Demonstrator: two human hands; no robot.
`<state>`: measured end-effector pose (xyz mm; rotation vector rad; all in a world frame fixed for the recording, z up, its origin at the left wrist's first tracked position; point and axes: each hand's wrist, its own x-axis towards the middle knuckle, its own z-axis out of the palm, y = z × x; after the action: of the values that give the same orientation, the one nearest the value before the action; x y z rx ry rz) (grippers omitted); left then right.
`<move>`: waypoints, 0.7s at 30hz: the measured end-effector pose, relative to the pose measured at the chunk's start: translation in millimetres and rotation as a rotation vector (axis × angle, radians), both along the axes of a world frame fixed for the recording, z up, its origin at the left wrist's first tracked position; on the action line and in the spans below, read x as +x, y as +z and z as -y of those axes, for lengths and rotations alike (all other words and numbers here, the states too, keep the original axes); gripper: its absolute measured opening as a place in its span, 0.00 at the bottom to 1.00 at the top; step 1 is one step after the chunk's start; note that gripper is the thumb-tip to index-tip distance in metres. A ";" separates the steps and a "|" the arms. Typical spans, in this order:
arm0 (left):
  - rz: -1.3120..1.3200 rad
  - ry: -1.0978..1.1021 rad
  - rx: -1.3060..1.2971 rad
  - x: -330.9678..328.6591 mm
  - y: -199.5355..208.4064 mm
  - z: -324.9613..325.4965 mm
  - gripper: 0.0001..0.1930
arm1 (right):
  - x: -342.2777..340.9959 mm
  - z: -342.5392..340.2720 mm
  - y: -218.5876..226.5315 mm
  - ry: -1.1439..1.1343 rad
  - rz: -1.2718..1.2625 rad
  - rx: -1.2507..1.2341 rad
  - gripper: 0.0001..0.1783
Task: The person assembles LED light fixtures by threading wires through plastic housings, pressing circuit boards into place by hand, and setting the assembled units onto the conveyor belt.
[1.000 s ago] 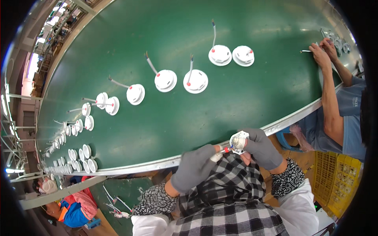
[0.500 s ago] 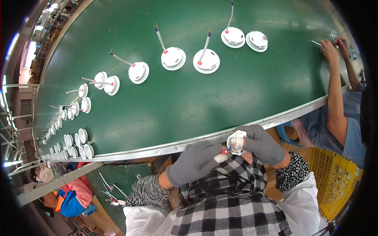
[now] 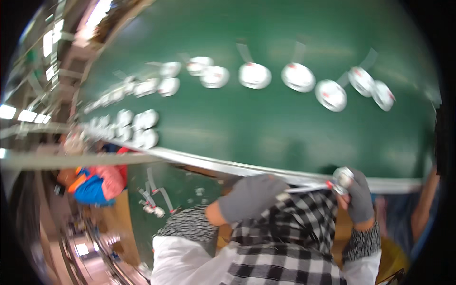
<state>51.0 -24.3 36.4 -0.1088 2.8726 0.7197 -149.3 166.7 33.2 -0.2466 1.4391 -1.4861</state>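
My left hand [image 3: 259, 197], in a grey glove with bare fingertips, is closed on the end of a white cable [image 3: 308, 188]. The cable runs taut to the right, over my checked apron, to a small white plastic part [image 3: 343, 178] with a red spot where the cable meets it. My right hand [image 3: 360, 195], gloved alike, grips this part just at the table's near edge. Motion blurs the fine detail of the part and its wires. Beyond my hands, white round lamp housings [image 3: 255, 76] with cable tails lie in a row across the green table [image 3: 228, 128].
More white round pieces [image 3: 145, 128] stand clustered at the left near the table's metal edge [image 3: 213, 164]. A lower green surface [image 3: 183, 187] at my left bears loose wired parts [image 3: 154, 209]. Another person in blue and pink [image 3: 97, 183] is at far left; a co-worker's arm [image 3: 424, 204] shows at right.
My hands have moved apart, the right one carrying the white part rightward, and the cable now stretches between them. The view has swung left, shifting the table's lamps rightward and downward.
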 end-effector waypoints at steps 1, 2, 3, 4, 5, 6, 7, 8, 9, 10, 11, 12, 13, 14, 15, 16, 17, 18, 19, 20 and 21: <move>-0.011 -0.050 -0.056 -1.9 -5.0 2.1 0.24 | -5.4 -2.8 -3.5 -0.018 0.030 -0.030 0.15; -0.029 -0.085 -0.052 -4.9 -12.9 2.6 0.24 | -13.0 -11.5 -14.3 -0.063 0.025 -0.037 0.15; -0.125 -0.065 -0.123 -7.6 -18.9 -3.2 0.21 | -13.3 -14.9 -8.4 -0.117 0.018 -0.059 0.14; -0.112 -0.017 -0.180 -5.4 -16.3 -6.3 0.21 | -9.7 -13.6 -10.9 -0.190 -0.010 0.004 0.14; -0.029 -0.016 -0.286 -5.0 -14.6 -10.4 0.19 | -6.7 -14.5 -26.5 -0.270 0.006 0.004 0.13; 0.056 -0.014 -0.383 -0.4 -11.4 -12.6 0.17 | -12.8 -16.7 -29.4 -0.092 0.030 -0.089 0.13; 0.059 0.016 -0.403 5.6 -10.9 -13.0 0.17 | -10.3 -17.0 -36.4 -0.100 0.108 -0.103 0.13; -0.176 0.098 -0.401 10.7 -13.0 -12.1 0.16 | -7.5 -16.5 -43.3 -0.112 0.184 -0.112 0.13; -0.414 0.164 -0.394 12.2 -11.4 -5.4 0.14 | -5.5 -10.9 -45.2 -0.099 0.182 -0.126 0.13; -0.420 0.169 -0.407 14.4 -10.5 3.4 0.14 | -2.7 -5.7 -45.4 -0.115 0.222 -0.168 0.13; -0.258 0.184 -0.292 19.5 -9.5 15.5 0.13 | 0.3 -3.0 -48.2 -0.136 0.260 -0.207 0.14; -0.102 0.192 -0.171 23.9 -2.7 31.2 0.11 | -5.2 -7.9 -66.1 -0.355 0.080 -0.168 0.15; -0.081 0.421 -0.190 39.6 11.0 61.8 0.10 | -33.2 -13.9 -70.0 -0.334 0.133 -0.269 0.15; -0.090 0.653 -0.383 74.3 -2.4 103.5 0.10 | -55.1 -19.8 -65.6 -0.312 0.178 -0.369 0.15; -0.258 0.829 -0.371 91.1 -5.7 148.7 0.12 | -56.1 -16.0 -64.2 -0.606 0.058 -0.127 0.13; -0.164 0.972 -0.422 86.9 16.5 176.2 0.13 | -51.4 -11.1 -58.6 -0.620 0.050 -0.119 0.13; -0.107 0.967 -0.633 108.0 13.9 212.8 0.13 | -38.2 0.0 -47.9 -0.573 -0.009 -0.117 0.12; -0.100 0.892 -0.819 133.3 5.3 245.4 0.12 | -27.0 7.3 -40.3 -0.524 -0.069 -0.113 0.12; -0.023 0.882 -0.953 148.8 -3.4 267.8 0.12 | -21.9 9.3 -36.4 -0.273 -0.097 -0.216 0.12; -0.032 0.879 -0.946 146.5 -9.7 281.2 0.12 | -22.4 11.3 -39.6 -0.108 -0.096 -0.286 0.11; 0.206 0.876 -0.983 144.4 -13.5 289.5 0.12 | -20.7 12.3 -45.0 -0.109 -0.074 -0.275 0.12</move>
<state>195.3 -313.8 22.9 -1.4787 2.5806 -0.6627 -169.9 154.4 -11.8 -0.4000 1.3203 -1.7821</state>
